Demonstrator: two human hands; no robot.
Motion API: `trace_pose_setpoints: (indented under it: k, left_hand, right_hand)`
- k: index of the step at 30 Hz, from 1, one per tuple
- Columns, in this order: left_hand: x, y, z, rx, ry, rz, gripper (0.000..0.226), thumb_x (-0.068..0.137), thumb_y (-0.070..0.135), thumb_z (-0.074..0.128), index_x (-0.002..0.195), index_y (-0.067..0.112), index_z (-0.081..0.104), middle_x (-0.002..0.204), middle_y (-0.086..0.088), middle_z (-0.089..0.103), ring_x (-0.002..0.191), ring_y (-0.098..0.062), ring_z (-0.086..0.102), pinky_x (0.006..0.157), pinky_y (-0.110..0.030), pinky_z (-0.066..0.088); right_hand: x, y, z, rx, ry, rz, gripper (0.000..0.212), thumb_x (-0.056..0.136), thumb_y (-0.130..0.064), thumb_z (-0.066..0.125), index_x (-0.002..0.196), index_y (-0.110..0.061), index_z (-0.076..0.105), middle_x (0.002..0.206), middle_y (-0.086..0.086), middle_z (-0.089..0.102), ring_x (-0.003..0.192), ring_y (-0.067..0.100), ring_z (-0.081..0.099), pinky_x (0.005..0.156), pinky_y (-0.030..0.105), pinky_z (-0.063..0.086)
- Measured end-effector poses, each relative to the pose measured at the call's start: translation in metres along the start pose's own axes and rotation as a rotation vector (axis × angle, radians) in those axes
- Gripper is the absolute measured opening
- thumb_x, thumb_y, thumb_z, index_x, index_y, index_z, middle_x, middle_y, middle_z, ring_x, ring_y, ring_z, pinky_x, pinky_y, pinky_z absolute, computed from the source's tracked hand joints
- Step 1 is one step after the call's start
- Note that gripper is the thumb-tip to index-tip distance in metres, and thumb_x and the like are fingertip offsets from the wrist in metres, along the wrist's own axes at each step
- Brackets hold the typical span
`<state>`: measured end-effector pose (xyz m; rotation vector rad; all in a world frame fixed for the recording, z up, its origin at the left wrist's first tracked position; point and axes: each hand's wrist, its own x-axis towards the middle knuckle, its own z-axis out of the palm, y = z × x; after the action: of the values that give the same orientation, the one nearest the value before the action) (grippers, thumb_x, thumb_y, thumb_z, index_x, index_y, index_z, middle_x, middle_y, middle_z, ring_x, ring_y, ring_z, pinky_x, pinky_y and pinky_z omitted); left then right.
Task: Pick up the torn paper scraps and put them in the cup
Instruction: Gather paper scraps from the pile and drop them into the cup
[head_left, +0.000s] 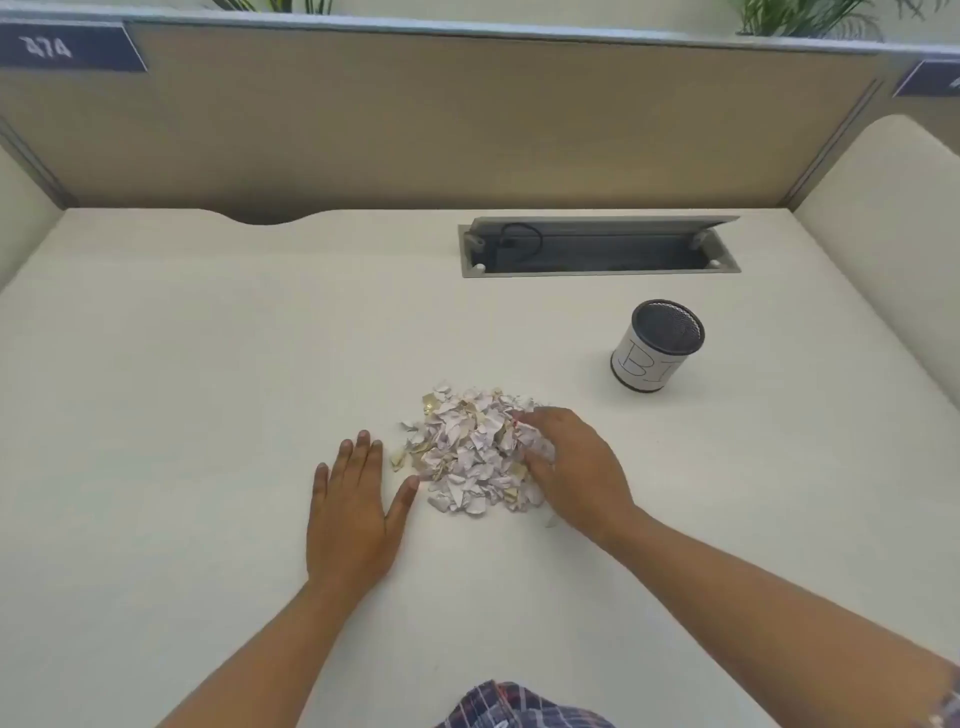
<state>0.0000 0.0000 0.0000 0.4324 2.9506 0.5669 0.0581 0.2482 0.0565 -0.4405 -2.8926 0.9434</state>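
Observation:
A heap of torn white and yellowish paper scraps (467, 447) lies on the white desk (208, 364) in the middle. My right hand (571, 462) rests on the heap's right side with its fingers curled into the scraps. My left hand (353, 509) lies flat on the desk just left of the heap, fingers spread, thumb close to the scraps. The cup (655, 345), a white-wrapped cylinder with a dark mesh inside, stands upright to the back right of the heap, apart from both hands.
An open grey cable tray (597, 247) with a black cable is sunk into the desk behind the cup. Beige partition walls (415, 119) close off the back and sides. A checked sleeve or shirt (514, 706) shows at the bottom edge.

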Motion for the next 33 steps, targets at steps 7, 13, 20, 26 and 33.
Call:
trace_pose_setpoints:
  k: [7, 13, 20, 26, 33]
  left_hand:
    - [0.012, 0.045, -0.025, -0.157, 0.169, -0.125, 0.055, 0.088, 0.053, 0.057, 0.134, 0.025, 0.052, 0.133, 0.006, 0.051, 0.114, -0.017, 0.057, 0.089, -0.036, 0.048]
    - [0.019, 0.085, -0.023, -0.199, 0.032, -0.15, 0.058, 0.084, 0.047, 0.066, 0.137, 0.028, 0.05, 0.124, 0.007, 0.047, 0.098, -0.013, 0.058, 0.078, -0.027, 0.046]
    - [0.023, 0.101, -0.015, -0.215, 0.024, -0.205, 0.027, 0.088, 0.026, 0.065, 0.114, 0.018, 0.065, 0.108, 0.001, 0.051, 0.095, -0.019, 0.057, 0.078, -0.029, 0.047]
    - [0.026, 0.096, -0.017, -0.239, 0.089, -0.201, 0.024, 0.09, 0.01, 0.06, 0.112, 0.014, 0.07, 0.105, -0.004, 0.06, 0.099, -0.022, 0.059, 0.079, -0.023, 0.04]
    - [0.024, 0.096, -0.028, -0.316, 0.171, -0.168, 0.024, 0.087, 0.004, 0.063, 0.107, 0.013, 0.072, 0.095, 0.0, 0.062, 0.092, -0.019, 0.063, 0.084, -0.03, 0.051]
  right_hand:
    - [0.02, 0.009, -0.015, -0.177, -0.167, -0.083, 0.04, 0.091, -0.035, 0.056, 0.131, -0.04, 0.053, 0.143, -0.012, 0.044, 0.122, 0.017, 0.049, 0.09, 0.035, 0.048]
    - [0.031, 0.017, -0.016, -0.23, -0.224, -0.241, 0.033, 0.09, -0.032, 0.055, 0.122, -0.04, 0.06, 0.133, -0.014, 0.052, 0.112, 0.017, 0.055, 0.079, 0.032, 0.049]
    - [0.036, 0.018, -0.015, -0.257, -0.274, -0.284, 0.027, 0.091, -0.031, 0.055, 0.116, -0.036, 0.064, 0.12, -0.013, 0.056, 0.107, 0.018, 0.057, 0.076, 0.033, 0.05]
    - [0.039, 0.019, -0.014, -0.219, -0.272, -0.247, 0.027, 0.089, -0.03, 0.059, 0.115, -0.031, 0.067, 0.119, -0.011, 0.057, 0.105, 0.018, 0.059, 0.08, 0.034, 0.051]
    - [0.033, 0.017, -0.014, -0.207, -0.243, -0.24, 0.028, 0.089, -0.031, 0.06, 0.117, -0.033, 0.065, 0.124, -0.013, 0.057, 0.106, 0.018, 0.058, 0.077, 0.031, 0.049]
